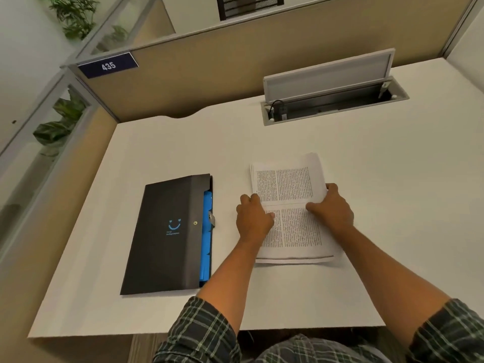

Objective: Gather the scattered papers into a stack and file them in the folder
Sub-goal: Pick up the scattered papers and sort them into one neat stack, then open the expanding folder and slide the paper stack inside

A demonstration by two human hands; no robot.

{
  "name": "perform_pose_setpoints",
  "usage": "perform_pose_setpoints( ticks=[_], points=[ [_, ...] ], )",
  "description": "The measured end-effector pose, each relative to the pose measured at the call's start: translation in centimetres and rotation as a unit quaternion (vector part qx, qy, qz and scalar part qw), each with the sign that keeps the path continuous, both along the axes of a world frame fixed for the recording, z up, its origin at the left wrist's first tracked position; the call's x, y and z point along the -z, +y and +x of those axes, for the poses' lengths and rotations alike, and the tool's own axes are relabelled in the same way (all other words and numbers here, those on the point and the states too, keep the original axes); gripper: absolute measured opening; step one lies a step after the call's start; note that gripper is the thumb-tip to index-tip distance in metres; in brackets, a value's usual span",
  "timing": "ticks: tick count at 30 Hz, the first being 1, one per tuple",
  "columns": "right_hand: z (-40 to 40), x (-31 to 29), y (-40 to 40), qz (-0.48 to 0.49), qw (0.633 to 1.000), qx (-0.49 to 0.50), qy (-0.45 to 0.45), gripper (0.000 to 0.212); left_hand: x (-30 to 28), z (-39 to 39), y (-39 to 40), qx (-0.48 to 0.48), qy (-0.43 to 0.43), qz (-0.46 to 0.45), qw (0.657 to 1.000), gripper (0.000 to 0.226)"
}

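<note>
A white desk (146, 142) sits in a beige-walled cubicle, with a "435" sign (108, 65) on the partition, plants (59, 121) behind glass and an open cable tray (332, 100) at the back. The papers (288, 203) lie stacked at mid-desk. The left hand (253, 218) and right hand (331, 208) curl over their side edges, gripping them. The black folder (167, 234) lies closed just to the left.
</note>
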State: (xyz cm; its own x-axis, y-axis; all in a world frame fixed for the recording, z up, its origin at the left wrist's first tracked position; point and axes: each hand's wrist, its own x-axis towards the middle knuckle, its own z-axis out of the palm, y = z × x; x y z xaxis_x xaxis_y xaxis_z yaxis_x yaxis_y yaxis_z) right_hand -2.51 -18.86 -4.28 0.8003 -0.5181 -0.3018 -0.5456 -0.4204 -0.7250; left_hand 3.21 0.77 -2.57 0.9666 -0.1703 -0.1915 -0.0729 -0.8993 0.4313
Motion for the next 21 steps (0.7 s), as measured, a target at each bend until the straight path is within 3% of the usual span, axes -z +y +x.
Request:
perform_pose_setpoints(
  ticks=[4, 8, 14, 17, 19, 21],
  points=[
    [0.5, -0.3, 1.5, -0.062, 0.997, 0.027, 0.04, 0.071, 0.1, 0.3, 0.4, 0.013, -0.001, 0.002, 1.0, 0.055],
    [0.6, -0.2, 2.2, -0.14, 0.988, 0.036, 0.052, 0.065, -0.3, 0.4, 0.2, 0.025, 0.002, 0.015, 1.0, 0.057],
    [1.1, -0.6, 3.5, -0.18, 0.978, 0.068, 0.082, 0.069, -1.1, 1.1, 0.3, 0.047, 0.04, 0.033, 0.998, 0.061],
    [1.0, -0.5, 5.1, -0.202, 0.976, 0.079, -0.017, 0.08, -1.9, 1.5, 0.8, 0.056, 0.01, 0.035, 0.998, 0.054],
    [1.1, -0.1, 6.8, -0.185, 0.973, 0.016, -0.137, 0.075, -2.9, 1.8, 1.4, 0.064, -0.057, 0.02, 0.996, 0.041],
    [1.8, 0.0, 8.9, -0.098, 0.971, -0.077, -0.203, 0.062, -4.1, 2.3, 2.4, 0.065, -0.139, 0.006, 0.988, 0.029]
  ],
)
